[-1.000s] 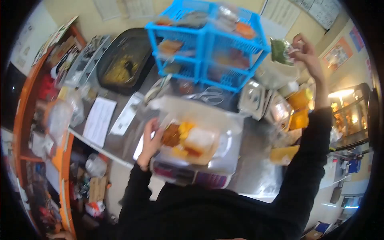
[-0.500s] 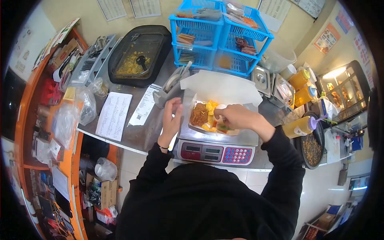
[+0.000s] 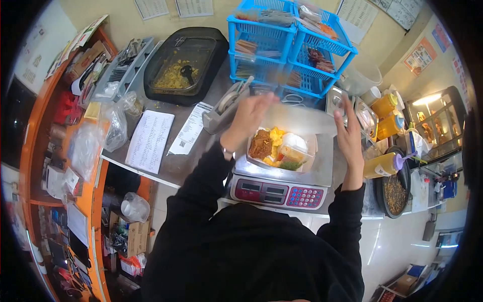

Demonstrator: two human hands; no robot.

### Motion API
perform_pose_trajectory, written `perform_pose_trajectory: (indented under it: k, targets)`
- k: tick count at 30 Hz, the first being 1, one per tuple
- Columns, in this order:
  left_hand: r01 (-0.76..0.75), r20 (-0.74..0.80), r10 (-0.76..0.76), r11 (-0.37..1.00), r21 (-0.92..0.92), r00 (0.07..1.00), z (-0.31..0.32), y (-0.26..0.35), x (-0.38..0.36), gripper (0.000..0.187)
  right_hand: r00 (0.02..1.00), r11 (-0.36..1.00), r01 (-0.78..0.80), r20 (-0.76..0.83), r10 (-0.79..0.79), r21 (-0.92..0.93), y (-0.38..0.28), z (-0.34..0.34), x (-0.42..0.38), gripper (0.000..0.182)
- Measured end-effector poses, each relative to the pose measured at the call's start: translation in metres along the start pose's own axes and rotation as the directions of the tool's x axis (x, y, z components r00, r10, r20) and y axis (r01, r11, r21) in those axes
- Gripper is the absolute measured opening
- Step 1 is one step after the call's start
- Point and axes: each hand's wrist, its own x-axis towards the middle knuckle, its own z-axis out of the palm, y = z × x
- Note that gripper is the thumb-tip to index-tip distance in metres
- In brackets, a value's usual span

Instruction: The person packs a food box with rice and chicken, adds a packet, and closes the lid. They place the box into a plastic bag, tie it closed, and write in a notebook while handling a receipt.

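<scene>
A paper takeaway box (image 3: 312,151) stands on the digital scale (image 3: 277,193). Inside it are a brown fried piece (image 3: 260,144), yellow chunks (image 3: 276,135), white rice (image 3: 294,144) and a small clear packet (image 3: 294,157) with something green. The box's lid (image 3: 307,120) is blurred and folded partway over from the back. At the lid's left side is my left hand (image 3: 250,118), fingers stretched out and smeared at the tips. My right hand (image 3: 349,135) is upright by the lid's right edge, fingers extended and apart, holding nothing.
Blue stacked baskets (image 3: 312,55) with packets stand behind the scale. To the left are a black tray (image 3: 173,83) of yellow food, a tape dispenser (image 3: 226,108), a receipt (image 3: 190,130) and a handwritten sheet (image 3: 150,142). Sauce bottles (image 3: 381,166) line the right.
My right hand has left the box's inside and moved to the lid's right side. My left hand rose to the lid's left, and the lid swung forward. The clear packet now shows in the box.
</scene>
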Motion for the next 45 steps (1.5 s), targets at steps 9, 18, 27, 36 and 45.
perform_pose_trajectory:
  k: [9,18,27,36,45]
  targets:
    - [-0.026,0.064,-0.015,0.801,0.598,0.998,0.017,-0.044,-0.077,0.089,0.933,0.974,-0.218,0.280,0.225,-0.054,0.018,0.050,-0.094,0.068]
    - [0.251,0.179,-0.252,0.968,0.025,0.951,0.019,-0.075,-0.085,0.096,0.830,0.580,-0.558,0.391,0.397,0.594,0.024,0.087,-0.116,0.080]
    - [0.536,0.347,-0.558,0.828,0.167,0.754,-0.021,-0.021,-0.046,0.084,0.648,0.503,-0.760,0.540,0.537,0.412,0.030,0.029,-0.082,0.060]
    - [0.529,0.337,-0.602,0.798,0.289,0.724,-0.014,-0.043,-0.044,0.081,0.552,0.416,-0.831,0.636,0.539,0.369,0.040,0.031,-0.084,0.065]
    - [0.465,0.053,-0.526,0.790,0.399,0.849,0.026,-0.054,-0.077,0.090,0.832,0.614,-0.547,0.289,0.473,0.569,0.033,0.081,-0.116,0.063]
